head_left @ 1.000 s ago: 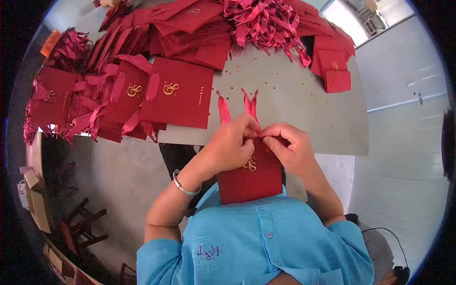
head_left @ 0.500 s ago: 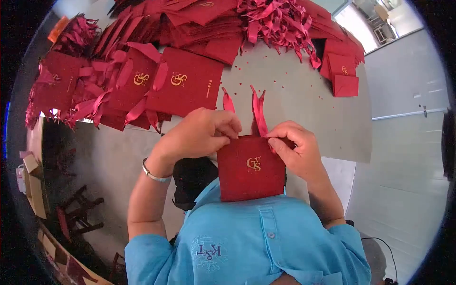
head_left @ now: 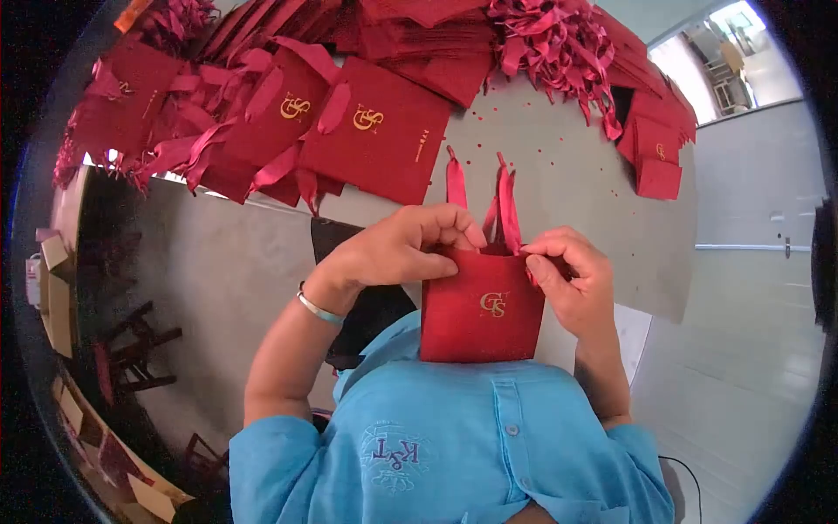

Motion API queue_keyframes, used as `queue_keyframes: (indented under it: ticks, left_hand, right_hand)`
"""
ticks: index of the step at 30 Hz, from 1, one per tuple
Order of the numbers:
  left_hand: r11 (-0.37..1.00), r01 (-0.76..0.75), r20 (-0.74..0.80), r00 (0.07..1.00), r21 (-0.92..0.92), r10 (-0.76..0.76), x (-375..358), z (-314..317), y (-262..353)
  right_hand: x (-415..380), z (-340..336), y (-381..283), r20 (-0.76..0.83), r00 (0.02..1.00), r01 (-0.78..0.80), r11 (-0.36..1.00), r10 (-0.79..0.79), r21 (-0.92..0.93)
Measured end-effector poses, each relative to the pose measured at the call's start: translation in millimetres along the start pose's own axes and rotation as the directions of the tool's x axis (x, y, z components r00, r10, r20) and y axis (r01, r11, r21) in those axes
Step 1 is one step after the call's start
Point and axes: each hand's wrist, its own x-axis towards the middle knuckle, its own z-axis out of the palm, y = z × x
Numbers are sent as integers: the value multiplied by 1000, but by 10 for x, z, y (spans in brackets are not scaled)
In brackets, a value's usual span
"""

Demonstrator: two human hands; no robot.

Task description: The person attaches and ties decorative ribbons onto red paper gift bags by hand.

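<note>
A small dark red paper gift bag [head_left: 482,323] with a gold monogram stands upright against my chest. My right hand [head_left: 576,275] pinches its upper right corner, where a pink ribbon handle [head_left: 509,205] comes up out of the mouth. At the upper left rim is my left hand [head_left: 406,249], with the thumb on the front face and the curled fingers over the edge into the mouth; the fingertips are partly hidden. Another ribbon end [head_left: 456,179] rises behind the left fingers.
Larger red gift bags [head_left: 380,131] with ribbon handles lie at the left of the grey table [head_left: 646,253]. Behind are stacks of bags and a heap of pink ribbons [head_left: 559,52]. Small folded bags [head_left: 659,157] lie at the right. A wooden stool [head_left: 131,349] stands on the floor.
The view has shifted, so the table things sit further right. My left fingers have moved right along the rim and reach into the mouth. The right hand keeps its pinch.
</note>
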Motion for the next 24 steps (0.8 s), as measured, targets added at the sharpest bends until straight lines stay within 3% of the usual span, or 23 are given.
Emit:
queue_keyframes:
  ticks: [7, 19, 24]
  left_hand:
    - [980, -85, -60, 995, -180, 76, -20, 34, -82]
    - [935, -80, 66, 992, -346, 109, -51, -11, -94]
    - [924, -107, 85, 985, -368, 148, -49, -37, -141]
  right_hand:
    - [-9, 39, 7, -7, 999, -48, 998, 48, 38]
    - [27, 92, -8, 35, 999, -26, 999, 27, -28]
    - [40, 146, -41, 16, 998, -59, 998, 58, 39]
